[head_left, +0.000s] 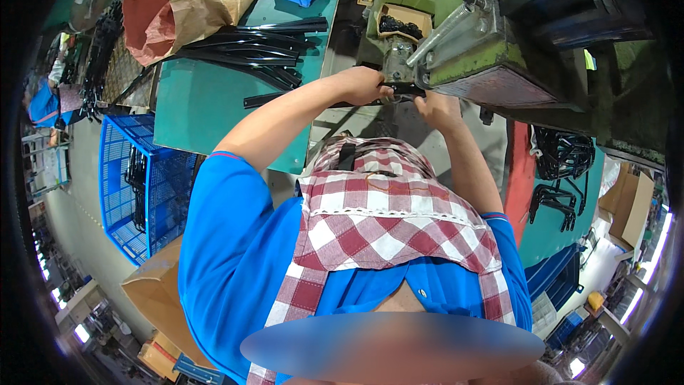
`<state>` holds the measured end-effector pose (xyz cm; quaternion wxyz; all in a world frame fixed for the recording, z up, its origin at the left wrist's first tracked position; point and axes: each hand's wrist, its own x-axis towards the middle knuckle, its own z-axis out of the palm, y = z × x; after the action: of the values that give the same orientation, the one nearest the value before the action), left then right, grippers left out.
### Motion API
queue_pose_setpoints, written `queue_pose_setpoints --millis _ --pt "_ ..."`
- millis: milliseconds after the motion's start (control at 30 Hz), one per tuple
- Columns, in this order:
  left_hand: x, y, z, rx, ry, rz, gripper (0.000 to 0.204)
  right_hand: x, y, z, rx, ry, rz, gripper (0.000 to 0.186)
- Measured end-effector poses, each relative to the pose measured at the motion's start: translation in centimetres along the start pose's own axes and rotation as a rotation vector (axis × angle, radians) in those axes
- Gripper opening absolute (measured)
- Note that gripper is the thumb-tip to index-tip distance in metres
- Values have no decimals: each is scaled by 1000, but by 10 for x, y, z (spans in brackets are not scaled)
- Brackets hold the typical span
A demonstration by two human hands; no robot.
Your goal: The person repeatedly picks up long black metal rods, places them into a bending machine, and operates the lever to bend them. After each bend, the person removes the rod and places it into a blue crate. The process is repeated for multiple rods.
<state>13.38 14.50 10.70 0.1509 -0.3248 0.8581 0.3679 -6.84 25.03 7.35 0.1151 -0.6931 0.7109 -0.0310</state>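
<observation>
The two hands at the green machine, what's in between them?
In the head view, a black metal part spans the gap between the left hand and the right hand. Both hands hold it against the green machine.

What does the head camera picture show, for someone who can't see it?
A person in a blue shirt and red checked apron holds a thin black metal part with the left hand and right hand at a green metal machine. More black metal rods lie on a green table to the left.
</observation>
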Motion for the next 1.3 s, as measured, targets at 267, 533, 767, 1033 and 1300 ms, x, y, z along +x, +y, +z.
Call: queue_pose_setpoints --millis 267,533,767,1033,1300 --pt "5 10 -8 -39 -62 2 53 -5 11 -7 49 -80 103 35" --pt "12 14 -7 -106 -142 -75 52 -10 23 3 0 144 -27 31" --pt "7 18 -8 -84 -144 -103 55 -14 34 13 -51 198 -219 33" --pt "1 18 -2 -198 -116 -73 51 -17 22 0 24 226 -136 28" --pt "-30 6 34 -859 -333 58 33 -49 5 -52 8 237 -232 27"
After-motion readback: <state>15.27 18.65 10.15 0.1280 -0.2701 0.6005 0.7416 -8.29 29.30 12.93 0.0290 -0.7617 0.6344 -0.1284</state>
